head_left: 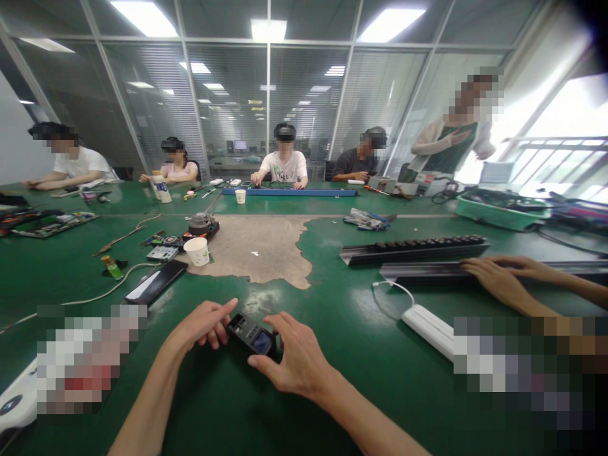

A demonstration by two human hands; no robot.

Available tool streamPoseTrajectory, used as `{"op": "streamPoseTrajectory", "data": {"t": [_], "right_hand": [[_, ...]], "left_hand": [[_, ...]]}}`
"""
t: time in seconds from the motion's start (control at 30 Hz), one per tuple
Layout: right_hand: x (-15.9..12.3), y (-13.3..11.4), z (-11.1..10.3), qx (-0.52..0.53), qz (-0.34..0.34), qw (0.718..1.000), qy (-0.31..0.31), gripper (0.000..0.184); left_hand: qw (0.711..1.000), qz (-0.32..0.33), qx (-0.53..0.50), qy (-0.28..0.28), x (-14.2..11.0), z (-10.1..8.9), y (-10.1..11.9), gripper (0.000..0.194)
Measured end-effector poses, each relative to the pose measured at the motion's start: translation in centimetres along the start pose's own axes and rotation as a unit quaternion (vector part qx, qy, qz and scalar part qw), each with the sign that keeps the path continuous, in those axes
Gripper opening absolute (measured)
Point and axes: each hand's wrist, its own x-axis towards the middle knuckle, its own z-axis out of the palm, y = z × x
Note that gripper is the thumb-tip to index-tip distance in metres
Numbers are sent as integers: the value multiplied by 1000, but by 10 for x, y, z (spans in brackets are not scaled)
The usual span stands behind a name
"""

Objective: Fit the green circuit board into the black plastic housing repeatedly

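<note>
A small black handheld device with a little screen [251, 334] lies at a slant on the green table, between my two hands. My right hand [299, 354] curves about its right end, thumb along the near edge and fingers at the far edge. Beside the left end is my left hand [206, 324], with one digit stretched out above the device and the other fingers loosely bent. Whether those fingers touch the casing is hard to make out. The device's underside is hidden.
A black phone [156, 282] and a paper cup [196, 251] stand to the left. On the right are a white power strip [430, 329], metal rails [413, 250] and another person's hands [498, 278]. A bare brown patch [266, 247] marks the table's middle. Several people sit opposite.
</note>
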Motion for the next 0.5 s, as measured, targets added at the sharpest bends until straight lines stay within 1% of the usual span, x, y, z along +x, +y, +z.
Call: {"op": "streamPoseTrajectory", "data": {"t": [0.17, 0.33, 0.5], "right_hand": [[-1, 0, 4, 0, -5, 1000, -13, 58], [-2, 0, 11, -1, 1, 1000, -13, 43], [-3, 1, 16, 5, 9, 1000, 3, 38]], "left_hand": [[1000, 7, -4, 10, 2, 0, -1, 74], [1000, 6, -12, 22, 4, 0, -1, 71], [999, 11, -21, 31, 6, -1, -4, 73]]}}
